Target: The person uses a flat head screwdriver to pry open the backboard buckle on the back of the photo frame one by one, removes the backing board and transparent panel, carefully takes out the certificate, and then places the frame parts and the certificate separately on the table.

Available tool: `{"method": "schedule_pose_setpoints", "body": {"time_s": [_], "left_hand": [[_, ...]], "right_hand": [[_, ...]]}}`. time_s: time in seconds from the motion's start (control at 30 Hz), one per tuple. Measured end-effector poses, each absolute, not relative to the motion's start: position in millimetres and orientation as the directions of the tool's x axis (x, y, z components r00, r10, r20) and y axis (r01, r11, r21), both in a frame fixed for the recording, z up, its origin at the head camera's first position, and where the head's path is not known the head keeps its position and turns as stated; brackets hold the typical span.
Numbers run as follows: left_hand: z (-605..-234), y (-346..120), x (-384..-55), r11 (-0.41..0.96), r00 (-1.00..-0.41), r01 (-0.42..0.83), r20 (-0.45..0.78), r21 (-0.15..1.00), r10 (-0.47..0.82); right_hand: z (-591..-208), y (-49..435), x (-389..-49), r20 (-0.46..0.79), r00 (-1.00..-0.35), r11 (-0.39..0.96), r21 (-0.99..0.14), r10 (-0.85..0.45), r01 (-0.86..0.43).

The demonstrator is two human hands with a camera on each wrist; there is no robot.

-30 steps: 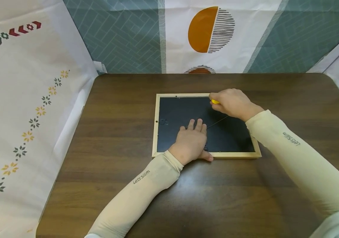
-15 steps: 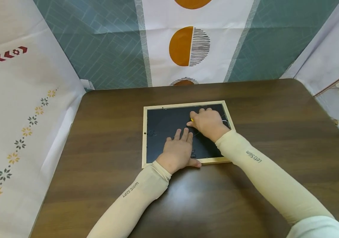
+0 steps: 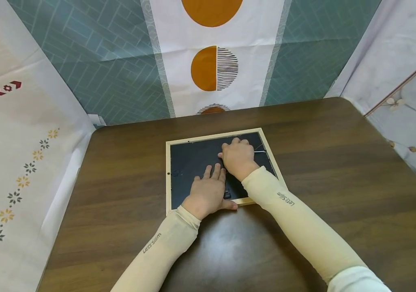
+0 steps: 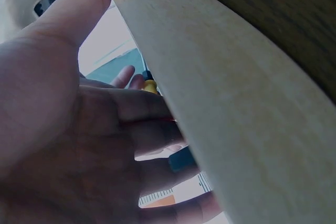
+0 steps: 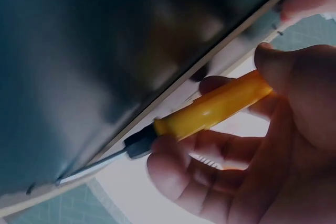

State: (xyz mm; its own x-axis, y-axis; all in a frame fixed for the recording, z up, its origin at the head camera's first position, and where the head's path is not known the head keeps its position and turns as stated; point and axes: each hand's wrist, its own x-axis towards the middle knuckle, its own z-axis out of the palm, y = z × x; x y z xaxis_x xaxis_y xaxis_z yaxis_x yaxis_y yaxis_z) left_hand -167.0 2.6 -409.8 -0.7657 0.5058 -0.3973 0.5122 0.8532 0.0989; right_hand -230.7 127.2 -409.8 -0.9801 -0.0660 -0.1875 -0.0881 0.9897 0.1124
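Observation:
A picture frame (image 3: 168, 178) with a pale wood rim and black backing lies back side up on the brown table. My left hand (image 3: 208, 192) rests on the backing with fingers spread, its thumb over the near rim. My right hand (image 3: 237, 157) grips a screwdriver (image 5: 215, 108) with a yellow handle and black collar. In the head view its metal shaft (image 3: 260, 151) points right, while the handle is mostly hidden under the hand. The right wrist view shows the tip right at the rim, near a small dark tab (image 5: 30, 188).
Brown wooden table (image 3: 127, 243) surrounds the picture frame. Patterned cloth sheets (image 3: 127, 77) hang along the far side, with more at left and right. A thin cord (image 3: 258, 146) crosses the backing near its right side.
My right hand has moved from the frame's far right area toward its middle, bringing the screwdriver tip to the right rim. My left hand stays on the backing. The head view has shifted.

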Motion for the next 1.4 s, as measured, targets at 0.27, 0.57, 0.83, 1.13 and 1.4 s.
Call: {"method": "schedule_pose_setpoints", "body": {"time_s": [0.27,0.57,0.83,1.13,1.4], "left_hand": [[-413,-4,-168,0.860,-0.774,0.499,-0.391,0.106,0.497],[-417,-8,-168,0.857,-0.777,0.501,-0.375,0.118,0.506],[-417,4,-169,0.857,-0.774,0.509,-0.394,0.079,0.496],[-414,5,-170,0.858,-0.776,0.509,-0.396,0.066,0.491],[-414,3,-170,0.859,-0.771,0.507,-0.406,0.074,0.490]], "right_hand": [[-410,115,-228,-0.206,-0.976,0.985,0.143,-0.067,-0.098],[-409,119,-235,-0.192,-0.978,0.992,0.083,-0.079,-0.096],[-380,172,-237,-0.122,-0.970,0.960,-0.211,-0.211,-0.182],[-360,213,-241,-0.135,-0.944,0.894,-0.383,-0.302,-0.231],[-352,238,-236,-0.160,-0.947,0.835,-0.528,-0.278,-0.156]]}}
